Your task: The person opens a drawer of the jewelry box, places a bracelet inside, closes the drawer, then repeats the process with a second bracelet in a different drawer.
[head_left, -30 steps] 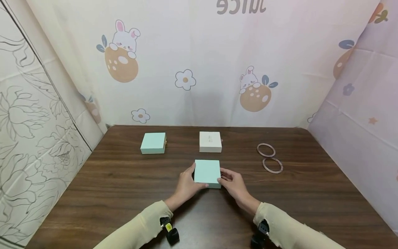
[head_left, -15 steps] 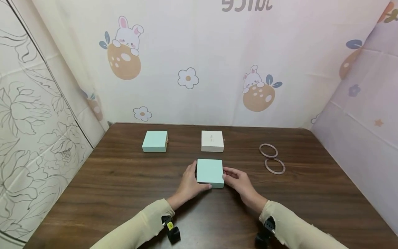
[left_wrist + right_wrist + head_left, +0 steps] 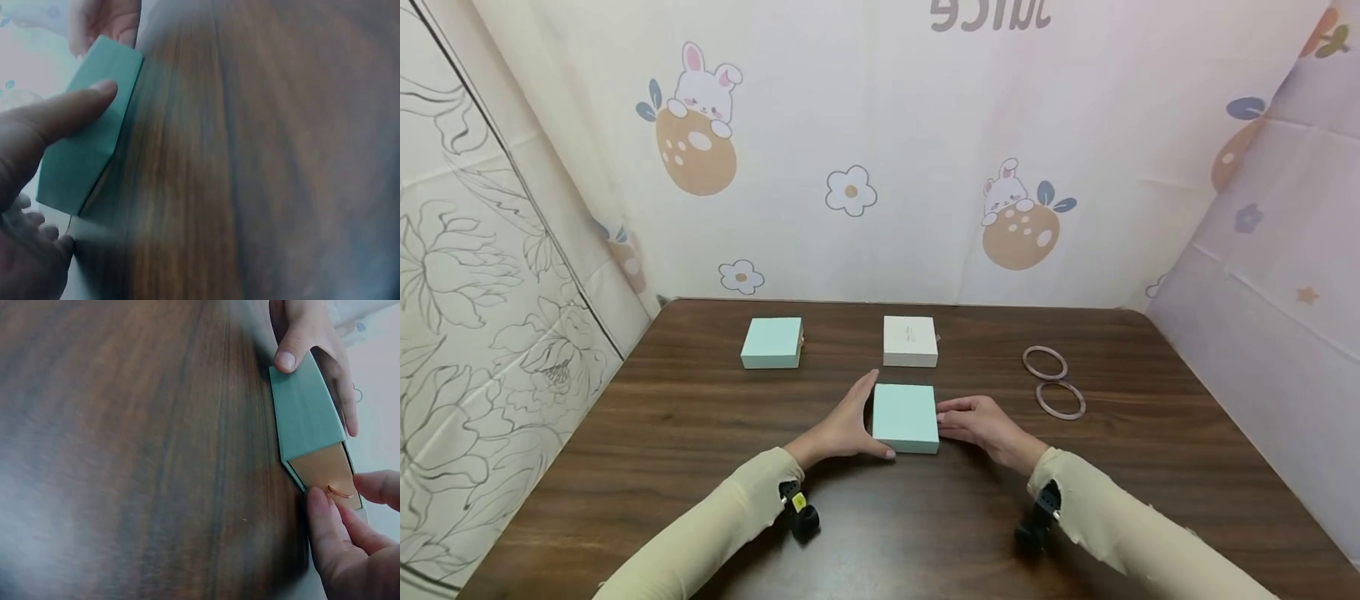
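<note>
Head view shows the nearer mint box (image 3: 906, 412) on the table (image 3: 925, 533) between your hands. Your left hand (image 3: 844, 423) has fingers spread about its left side; whether your right hand (image 3: 987, 427) pinches its cord (image 3: 339, 493), I cannot tell. It seems light, stiff cardboard: hold the side walls gently. The white box (image 3: 910, 339) has unreadable print; the curtain (image 3: 917, 125) says "Juice", mirrored.

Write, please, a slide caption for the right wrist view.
Right hand at the tan end of a mint box, near its loop; left hand opposite.
</note>
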The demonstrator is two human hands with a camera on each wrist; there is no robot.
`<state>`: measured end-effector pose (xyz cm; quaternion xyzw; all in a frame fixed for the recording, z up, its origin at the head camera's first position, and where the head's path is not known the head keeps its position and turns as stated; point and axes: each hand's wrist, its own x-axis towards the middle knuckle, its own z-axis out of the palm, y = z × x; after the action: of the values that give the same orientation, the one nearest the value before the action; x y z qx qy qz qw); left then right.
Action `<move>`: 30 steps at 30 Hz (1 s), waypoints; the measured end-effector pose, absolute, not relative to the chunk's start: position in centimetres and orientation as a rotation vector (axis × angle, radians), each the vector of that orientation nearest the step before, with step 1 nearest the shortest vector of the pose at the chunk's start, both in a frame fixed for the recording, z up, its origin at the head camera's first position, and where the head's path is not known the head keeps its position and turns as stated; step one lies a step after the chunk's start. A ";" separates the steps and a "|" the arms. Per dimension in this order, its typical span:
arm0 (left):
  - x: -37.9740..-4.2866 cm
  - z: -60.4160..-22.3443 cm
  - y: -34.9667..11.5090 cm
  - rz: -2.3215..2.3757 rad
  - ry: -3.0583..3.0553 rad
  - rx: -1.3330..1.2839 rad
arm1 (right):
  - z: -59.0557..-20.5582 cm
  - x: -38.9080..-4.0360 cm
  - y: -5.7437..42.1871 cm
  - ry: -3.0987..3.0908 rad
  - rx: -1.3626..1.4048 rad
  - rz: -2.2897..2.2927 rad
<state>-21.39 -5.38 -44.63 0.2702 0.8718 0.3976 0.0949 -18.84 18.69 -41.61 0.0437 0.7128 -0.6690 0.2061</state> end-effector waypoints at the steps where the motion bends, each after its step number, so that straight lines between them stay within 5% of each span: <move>1: -21.5 -44.7 -5.4 1.181 2.571 0.818 | -41.6 -18.9 18.6 1.996 0.127 -1.850; 30: -22.1 -45.1 -5.6 1.122 2.595 0.848 | -42.3 -19.8 17.4 2.100 0.299 -1.877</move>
<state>-22.14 -5.64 -45.13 0.2861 0.8752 0.3785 0.0947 -19.84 17.44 -42.28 0.1044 0.7327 -0.6547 0.1539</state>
